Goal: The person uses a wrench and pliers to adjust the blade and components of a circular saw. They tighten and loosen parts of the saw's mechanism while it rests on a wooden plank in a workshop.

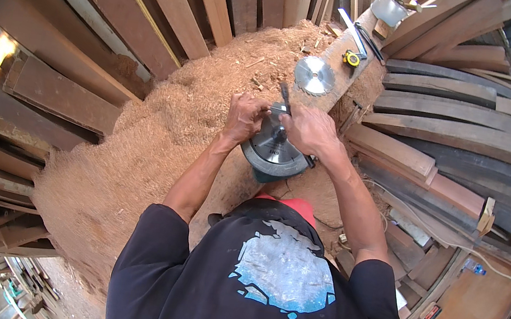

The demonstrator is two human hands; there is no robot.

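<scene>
A circular saw (275,152) lies on its side on a wooden beam (341,50), its round blade facing up. My left hand (243,116) grips the saw's guard at the upper left. My right hand (308,130) holds a dark wrench (285,96) set over the blade's centre. A loose toothed saw blade (314,75) lies on the beam just beyond my hands. Whether the wrench is seated on the bolt is hidden by my fingers.
A big heap of sawdust (159,138) fills the left and middle. Planks lean at the back and are stacked at the right (466,118). A yellow tape measure (351,58), a metal square (352,32) and a metal pot (392,7) sit farther along the beam.
</scene>
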